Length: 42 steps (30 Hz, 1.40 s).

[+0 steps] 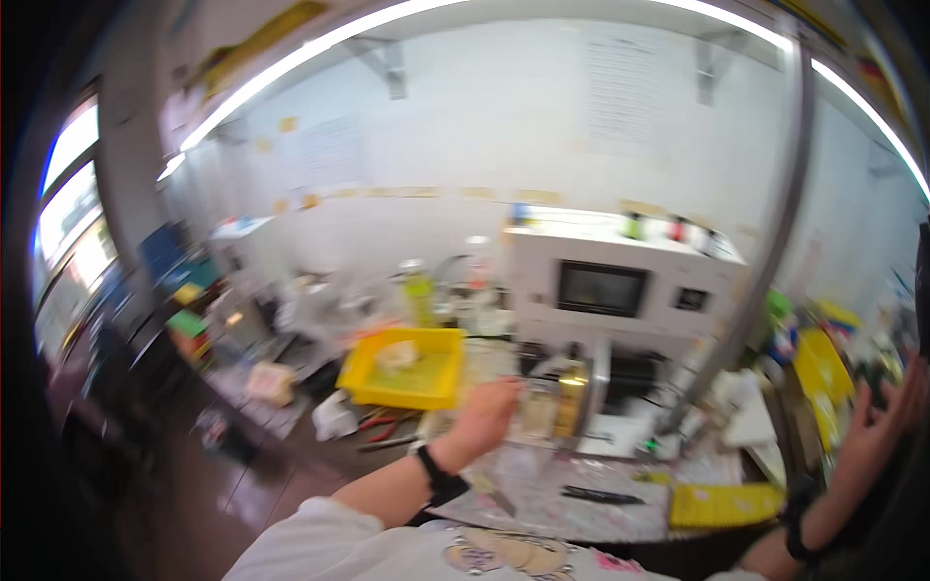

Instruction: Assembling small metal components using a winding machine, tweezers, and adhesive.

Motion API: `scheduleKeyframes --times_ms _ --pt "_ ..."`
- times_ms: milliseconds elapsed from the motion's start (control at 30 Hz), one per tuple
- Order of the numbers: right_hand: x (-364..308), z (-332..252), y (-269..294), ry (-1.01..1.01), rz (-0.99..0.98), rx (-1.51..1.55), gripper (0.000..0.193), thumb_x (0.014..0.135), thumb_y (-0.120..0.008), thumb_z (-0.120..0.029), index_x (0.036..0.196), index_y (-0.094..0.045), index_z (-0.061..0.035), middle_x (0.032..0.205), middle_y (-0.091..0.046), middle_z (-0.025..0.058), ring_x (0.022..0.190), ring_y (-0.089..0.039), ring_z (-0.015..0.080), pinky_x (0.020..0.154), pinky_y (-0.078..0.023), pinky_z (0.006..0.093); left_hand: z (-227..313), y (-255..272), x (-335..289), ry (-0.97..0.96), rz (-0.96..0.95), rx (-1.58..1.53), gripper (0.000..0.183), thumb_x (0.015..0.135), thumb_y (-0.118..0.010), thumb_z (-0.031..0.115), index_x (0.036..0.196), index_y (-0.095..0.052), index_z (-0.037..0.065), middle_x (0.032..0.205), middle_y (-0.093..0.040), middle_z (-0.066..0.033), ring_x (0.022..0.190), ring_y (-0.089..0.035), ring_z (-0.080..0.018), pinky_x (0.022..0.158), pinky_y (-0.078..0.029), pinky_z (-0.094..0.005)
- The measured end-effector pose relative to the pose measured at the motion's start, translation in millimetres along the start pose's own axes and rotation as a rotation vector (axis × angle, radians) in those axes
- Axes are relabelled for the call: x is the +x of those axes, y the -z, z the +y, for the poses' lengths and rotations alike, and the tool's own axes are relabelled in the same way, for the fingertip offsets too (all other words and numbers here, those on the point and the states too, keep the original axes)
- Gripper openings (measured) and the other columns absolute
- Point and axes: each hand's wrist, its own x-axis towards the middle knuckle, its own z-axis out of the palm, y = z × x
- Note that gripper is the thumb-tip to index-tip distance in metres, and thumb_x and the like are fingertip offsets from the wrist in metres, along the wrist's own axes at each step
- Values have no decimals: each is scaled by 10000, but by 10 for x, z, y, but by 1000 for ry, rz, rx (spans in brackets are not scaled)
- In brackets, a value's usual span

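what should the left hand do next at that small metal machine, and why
Probably close the fingers on the part it reaches for: the left hand is at the small metal machine, fingers open, though blur hides any contact. The right hand is raised off to the side.

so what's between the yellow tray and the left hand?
In the head view, red-handled pliers lie on the bench between the yellow tray and the left hand.

— What sort of place are you in?

— A workshop or small lab, I think, though the view is blurred. My worktop (581,504) is crowded: a yellow bin (407,373), pliers (380,423), a white box-shaped machine (620,281) with a dark window.

— Anything else?

— Bottles (659,228) on top of it, tube lights (320,48) overhead, paper sheets (625,87) taped on white walls.
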Motion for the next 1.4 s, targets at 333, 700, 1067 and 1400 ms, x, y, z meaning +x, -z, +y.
scheduleKeyframes --times_ms 333,700,1067,1400 --pt "-772 -588 337 -97 -434 435 712 749 -653 -174 1357 -316 -19 1293 -415 203 939 -556 367 785 -474 405 -339 -182 -295 185 19 -88 115 821 -476 -90 903 -467 -11 1086 -569 -203 1081 -517 -349 942 -370 -393" --pt "-1501 -508 436 -153 -955 341 661 753 -647 -166 1335 -354 -59 1145 -509 154 943 -574 323 776 -491 383 -39 65 -117 59 -44 102 157 887 -531 58 1002 -574 -41 874 -599 -198 794 -553 -336 730 -461 -382" --pt "-1319 -163 376 -190 -823 95 532 787 -569 -105 1262 -394 58 1299 -401 230 1048 -513 340 866 -451 389 -169 -52 -118 28 23 34 156 886 -517 57 973 -585 -54 887 -614 -204 815 -572 -338 736 -460 -381" --pt "139 750 830 -230 -193 -386 701 759 -649 -110 1342 -295 52 1407 -299 223 1205 -454 316 805 -505 334 58 87 -24 4 -10 4 156 894 -509 68 969 -575 -52 874 -606 -200 803 -564 -331 730 -454 -383"
